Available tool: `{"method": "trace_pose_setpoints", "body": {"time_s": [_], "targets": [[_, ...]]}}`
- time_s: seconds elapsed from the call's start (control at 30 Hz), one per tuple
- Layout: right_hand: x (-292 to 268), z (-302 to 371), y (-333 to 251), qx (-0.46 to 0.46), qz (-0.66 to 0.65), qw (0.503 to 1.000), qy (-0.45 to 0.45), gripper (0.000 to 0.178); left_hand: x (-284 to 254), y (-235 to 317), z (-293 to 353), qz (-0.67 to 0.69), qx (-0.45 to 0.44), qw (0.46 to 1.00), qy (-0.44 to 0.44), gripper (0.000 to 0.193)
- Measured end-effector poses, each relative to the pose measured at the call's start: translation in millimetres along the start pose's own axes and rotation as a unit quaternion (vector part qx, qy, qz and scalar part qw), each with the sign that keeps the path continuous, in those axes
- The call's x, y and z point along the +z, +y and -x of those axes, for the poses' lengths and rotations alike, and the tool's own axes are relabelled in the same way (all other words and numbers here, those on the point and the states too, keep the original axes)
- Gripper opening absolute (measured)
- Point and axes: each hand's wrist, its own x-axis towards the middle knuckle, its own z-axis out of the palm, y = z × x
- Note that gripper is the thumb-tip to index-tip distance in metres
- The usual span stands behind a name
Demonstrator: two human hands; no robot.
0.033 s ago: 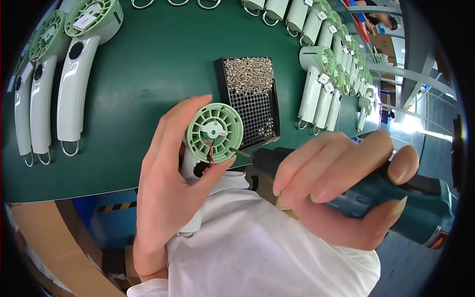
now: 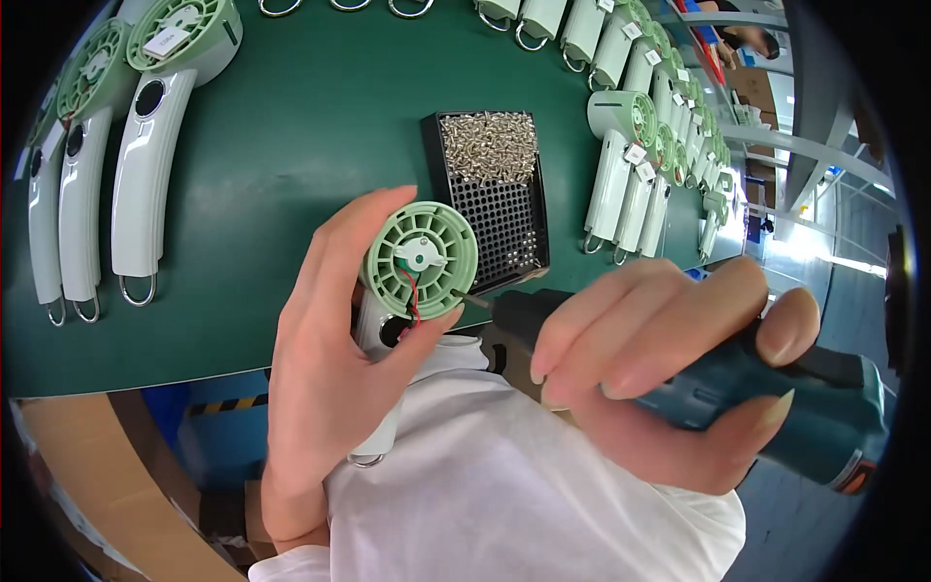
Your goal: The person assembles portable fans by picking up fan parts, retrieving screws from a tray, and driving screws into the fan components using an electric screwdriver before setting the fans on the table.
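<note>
Your left hand (image 2: 335, 335) holds the green vented housing (image 2: 423, 254) | right hand (image 2: 659, 369) grips electric screwdriver (image 2: 824, 422) | looks light, hard, slippery; pinch its rim (image 2: 468, 238)

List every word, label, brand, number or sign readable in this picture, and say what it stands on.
No wording is clear enough to quote.
White tag on the upper-left green fan head: too small.
White tags on the right-hand units: too small.
Power screwdriver, rear marking: too blurred.
Striped tape: no words visible.
</note>
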Motion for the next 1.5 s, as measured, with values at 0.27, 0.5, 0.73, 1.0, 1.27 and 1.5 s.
{"method": "trace_pose_setpoints", "body": {"time_s": [0.27,0.5,0.73,1.0,1.27,1.5], "targets": [[9,3,5,0.015,0.066,0.997,-0.031,0.033,1,2,-2,-0.007,-0.002,1.0,-0.001,0.073],[11,2,13,0.018,0.027,0.999,-0.022,0.031,-1,1,0,0.003,-0.008,1.0,0.0,0.073],[7,4,5,0.058,0.044,0.997,-0.015,0.032,1,1,-2,0.008,-0.004,1.0,-0.009,0.073],[-6,5,-13,-0.046,0.035,0.997,0.057,0.033,2,3,-2,-0.025,0.008,1.0,0.006,0.072],[-24,28,-7,0.069,0.052,0.996,0.037,0.024,2,4,0,-0.046,-0.034,0.998,-0.002,0.072],[-28,33,-1,0.095,0.091,0.991,0.025,0.022,3,5,0,-0.052,-0.025,0.998,0.003,0.07]]}}
